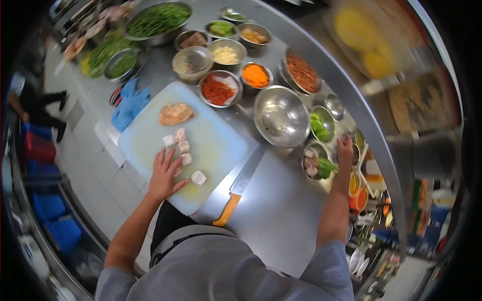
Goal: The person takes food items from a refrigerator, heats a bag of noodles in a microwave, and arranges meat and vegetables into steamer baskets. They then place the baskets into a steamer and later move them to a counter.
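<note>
My left hand [164,175] lies over the pale cutting board [221,135] with its fingers spread, close to a row of pale meat cubes [184,146]. One separate cube [199,177] sits to the right of my thumb. Farther up the board is a larger piece of meat [176,114]. My right hand [345,145] reaches out over small bowls at the right, its fingers drawn together; what they hold, if anything, is hidden. Left of that hand stands a metal bowl with meat pieces and green leaves [327,168]. A knife with a yellow handle [228,209] rests beside the board.
A large metal bowl [281,116] stands beyond the knife. Bowls of red strips [219,90], orange food [255,76] and peanuts [301,74] crowd the far side. A blue cloth [131,104] touches the board's left side. A metal shelf edge [346,80] curves along the right.
</note>
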{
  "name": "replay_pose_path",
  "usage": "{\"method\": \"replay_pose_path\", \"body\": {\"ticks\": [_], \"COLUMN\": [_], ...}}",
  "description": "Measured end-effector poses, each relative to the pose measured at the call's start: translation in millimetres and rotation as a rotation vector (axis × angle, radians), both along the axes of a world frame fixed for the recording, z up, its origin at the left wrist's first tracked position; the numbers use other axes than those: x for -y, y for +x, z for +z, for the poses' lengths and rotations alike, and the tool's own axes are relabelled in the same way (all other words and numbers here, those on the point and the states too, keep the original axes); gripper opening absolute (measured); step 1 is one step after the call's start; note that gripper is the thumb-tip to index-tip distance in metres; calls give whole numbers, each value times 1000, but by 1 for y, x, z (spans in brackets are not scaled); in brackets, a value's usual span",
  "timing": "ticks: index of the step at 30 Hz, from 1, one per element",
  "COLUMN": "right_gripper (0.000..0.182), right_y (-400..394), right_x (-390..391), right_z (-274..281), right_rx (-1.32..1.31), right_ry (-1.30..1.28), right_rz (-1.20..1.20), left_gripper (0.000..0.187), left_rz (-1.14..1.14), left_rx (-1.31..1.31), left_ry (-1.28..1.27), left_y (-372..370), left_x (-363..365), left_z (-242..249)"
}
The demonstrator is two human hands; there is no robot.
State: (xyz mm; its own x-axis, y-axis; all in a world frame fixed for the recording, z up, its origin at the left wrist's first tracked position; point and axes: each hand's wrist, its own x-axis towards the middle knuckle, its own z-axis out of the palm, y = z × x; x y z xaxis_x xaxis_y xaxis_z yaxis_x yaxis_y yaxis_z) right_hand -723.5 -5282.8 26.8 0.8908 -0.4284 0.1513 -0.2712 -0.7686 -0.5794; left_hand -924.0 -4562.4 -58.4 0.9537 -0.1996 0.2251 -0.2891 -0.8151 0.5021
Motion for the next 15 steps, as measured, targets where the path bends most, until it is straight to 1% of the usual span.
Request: {"method": "replay_pose_path", "body": {"ticks": [1, 2, 3, 5, 6, 7, 8, 9, 10, 11, 12, 15], "right_gripper": [61, 60, 56, 49, 46, 46, 47, 48, 55, 56, 56, 55], "right_y": [27, 57, 81, 121, 139, 141, 145, 149, 115, 129, 138, 169], "right_x": [-1, 12, 29, 94, 130, 133, 143, 148, 20, 27, 38, 75], "right_z": [-3, -20, -34, -69, -86, -84, -86, -85, -11, -17, -26, -52], "right_rx": [-34, -100, -124, -118, -105, -174, -215, -204, -381, -340, -357, -299], "right_ry": [-218, -144, -79, 312, 468, 173, -180, -502, 274, 295, 296, 367], "right_rz": [40, 23, 12, -26, -30, 104, 212, 289, -229, -148, -142, -137], "left_gripper": [79, 77, 77, 83, 83, 83, 84, 84, 84, 84, 84, 83], "left_rz": [-15, -13, 44, -12, 36, 13, -10, 10, 5, -1, 7, 1], "left_rx": [11, 5, -14, 1, -22, -1, 20, 2, 14, 25, 10, 14], "left_ry": [0, 17, 13, 28, 29, 42, 55, 59, 64, 70, 74, 93], "left_y": [-3, -5, -8, -12, -15, -16, -19, -19, -19, -19, -18, -17], "left_x": [-1, -3, -2, -4, -6, -6, -4, -6, -5, -3, -4, -3], "left_z": [0, 1, 1, -3, -4, -4, -5, -6, -7, -7, -5, -3]}}
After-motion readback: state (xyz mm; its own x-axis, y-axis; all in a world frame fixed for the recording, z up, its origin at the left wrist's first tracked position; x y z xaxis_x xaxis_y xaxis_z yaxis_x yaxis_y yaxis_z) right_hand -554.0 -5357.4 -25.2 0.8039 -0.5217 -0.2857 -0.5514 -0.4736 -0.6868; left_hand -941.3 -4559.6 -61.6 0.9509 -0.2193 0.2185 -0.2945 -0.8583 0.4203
